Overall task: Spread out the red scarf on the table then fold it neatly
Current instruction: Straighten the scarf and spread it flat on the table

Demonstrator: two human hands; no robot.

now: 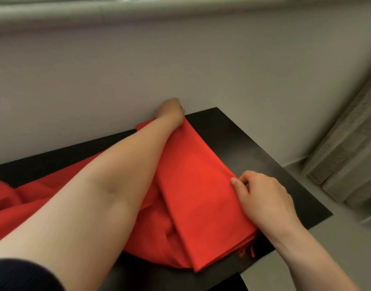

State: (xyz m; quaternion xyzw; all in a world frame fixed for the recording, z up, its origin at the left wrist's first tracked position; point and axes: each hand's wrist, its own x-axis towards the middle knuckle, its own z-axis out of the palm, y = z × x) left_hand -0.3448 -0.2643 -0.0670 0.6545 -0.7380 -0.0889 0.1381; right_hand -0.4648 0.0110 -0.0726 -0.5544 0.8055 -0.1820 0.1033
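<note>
A bright red, thin woven scarf is lying across a flat black rectangular table that is standing against a pale grey wall. On the right part of the table the cloth is sitting in a long, smooth, folded band that is running from the far edge by the wall down toward the near edge, where a few short red tassels are poking out from its layered end. To the left of that band the rest of the scarf is bunching in loose, darker folds and trailing off past the left side of the view. The left hand is reaching across the cloth to the far end of the folded band, next to the wall, with the bare forearm lying over the rumpled part; the hand is closing on the fabric's far end, though the fingers themselves are blurred. The right hand is resting at the band's right edge about midway along it, pinching the cloth edge with the thumb on top and the other fingers curling beside it. A dark ribbed sleeve is showing at the lower left corner.
</note>
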